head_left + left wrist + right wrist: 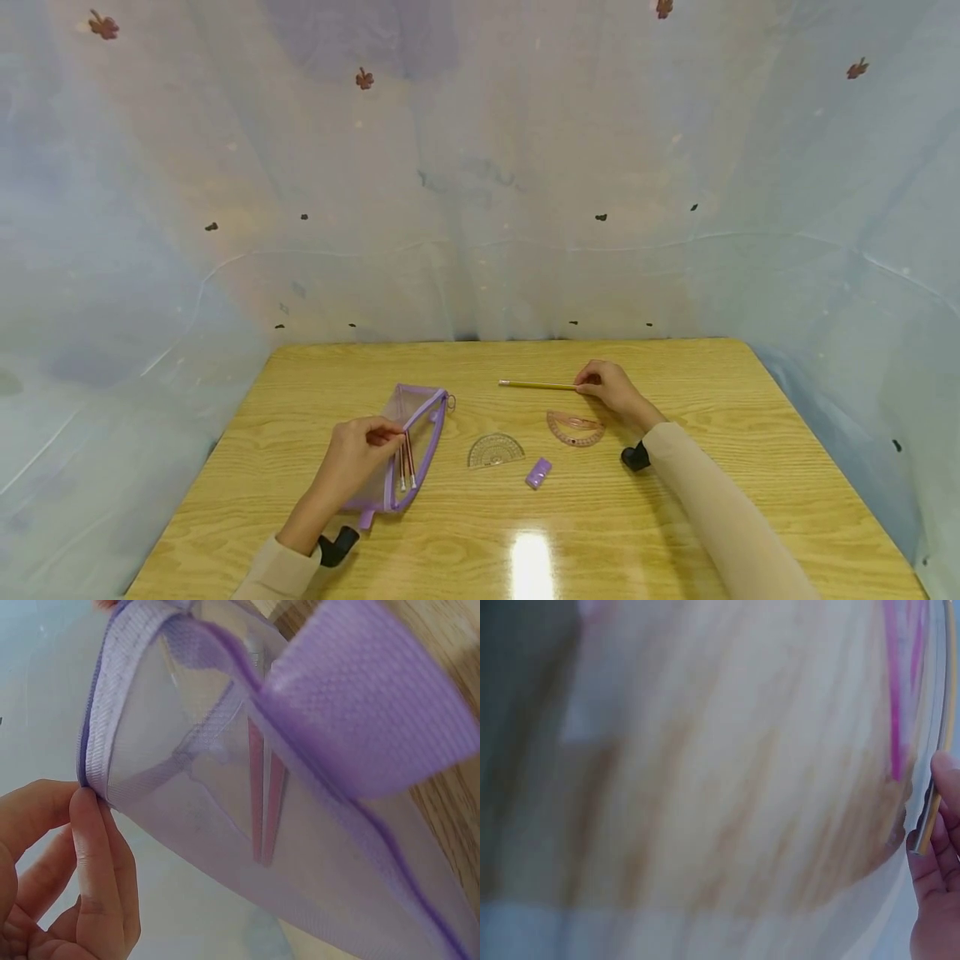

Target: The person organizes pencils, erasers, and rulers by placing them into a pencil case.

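Note:
My left hand pinches the upper edge of a purple mesh pencil case, and its zipped mouth gapes. Two reddish pencils lie inside, showing through the mesh in the left wrist view. Farther back on the right, my right hand pinches a yellow pencil by one end, its white-tipped end pointing left. In the right wrist view, thumb and fingers hold that pencil at the right edge. Just in front of this hand lies a pink protractor.
Between the hands, a clear protractor and a small purple eraser lie on the wooden table. A pale patterned curtain hangs behind the table and along both sides.

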{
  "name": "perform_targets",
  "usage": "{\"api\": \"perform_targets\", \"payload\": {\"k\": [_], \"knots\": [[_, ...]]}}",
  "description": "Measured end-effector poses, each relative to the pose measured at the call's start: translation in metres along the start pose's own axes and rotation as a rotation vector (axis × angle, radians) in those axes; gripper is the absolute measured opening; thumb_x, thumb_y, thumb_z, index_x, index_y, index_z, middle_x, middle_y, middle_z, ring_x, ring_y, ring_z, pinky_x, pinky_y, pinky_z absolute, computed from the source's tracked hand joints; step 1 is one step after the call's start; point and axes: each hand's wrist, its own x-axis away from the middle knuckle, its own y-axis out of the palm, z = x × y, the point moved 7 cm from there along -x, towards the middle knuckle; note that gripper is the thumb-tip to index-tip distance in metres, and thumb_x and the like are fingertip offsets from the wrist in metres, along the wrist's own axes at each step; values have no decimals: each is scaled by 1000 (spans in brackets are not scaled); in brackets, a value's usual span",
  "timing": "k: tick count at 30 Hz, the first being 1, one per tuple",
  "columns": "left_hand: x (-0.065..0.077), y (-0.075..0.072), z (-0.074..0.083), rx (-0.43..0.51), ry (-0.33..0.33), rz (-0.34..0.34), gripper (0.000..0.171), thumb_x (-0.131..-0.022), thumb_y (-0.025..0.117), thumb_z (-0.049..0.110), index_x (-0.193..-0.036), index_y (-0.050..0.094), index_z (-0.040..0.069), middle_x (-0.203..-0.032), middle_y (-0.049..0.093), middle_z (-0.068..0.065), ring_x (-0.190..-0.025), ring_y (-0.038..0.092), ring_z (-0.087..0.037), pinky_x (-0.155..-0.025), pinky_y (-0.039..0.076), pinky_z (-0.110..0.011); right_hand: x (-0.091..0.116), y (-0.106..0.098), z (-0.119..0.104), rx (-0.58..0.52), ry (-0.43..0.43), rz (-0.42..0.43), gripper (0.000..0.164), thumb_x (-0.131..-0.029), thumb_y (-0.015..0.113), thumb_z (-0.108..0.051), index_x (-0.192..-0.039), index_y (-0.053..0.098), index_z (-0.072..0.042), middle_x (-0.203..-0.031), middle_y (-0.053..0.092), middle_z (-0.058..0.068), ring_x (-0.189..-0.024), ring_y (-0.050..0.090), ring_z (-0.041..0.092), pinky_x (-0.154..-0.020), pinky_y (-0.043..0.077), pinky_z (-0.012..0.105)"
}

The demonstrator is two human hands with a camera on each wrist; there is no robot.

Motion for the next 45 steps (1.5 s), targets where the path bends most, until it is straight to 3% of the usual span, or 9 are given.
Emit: {"api": "perform_targets", "payload": {"k": [7, 14, 32, 45], "knots": [[-1, 1, 0, 10, -3, -4, 7, -87, 78, 9, -91, 77, 5, -79, 69, 5, -71, 65, -11, -65, 55, -23, 1, -1, 2, 0, 6, 9, 5, -91, 70, -3, -90, 72, 2, -89, 65, 9, -78, 58, 21, -70, 50, 33], [-1, 1, -1, 19, 4, -2, 8, -87, 78, 10, -91, 76, 3, -78, 69, 5, -71, 65, -11, -65, 56, -23, 6, 0, -4, -6, 13, 22, 9, -91, 71, -5, -91, 71, 4, -88, 64, 7, -76, 56, 18, -68, 49, 31], [-1, 1, -3, 15, -6, -1, 8, -86, 79, 10, -91, 76, 5, -79, 69, 5, -71, 65, -10, -65, 56, -23, 16, -4, -34, -47, 10, 54, 7, -89, 73, -2, -93, 72, 4, -85, 65, 6, -74, 57, 17, -66, 48, 30], [-1, 1, -2, 12, 0, 8, 10, -86, 80, 13, -88, 76, 3, -77, 69, 5, -70, 65, -10, -65, 56, -23, 19, -3, -56, -50, -51, 48, 5, -88, 72, 0, -91, 73, 3, -83, 66, 9, -71, 58, 18, -63, 49, 29]]}}
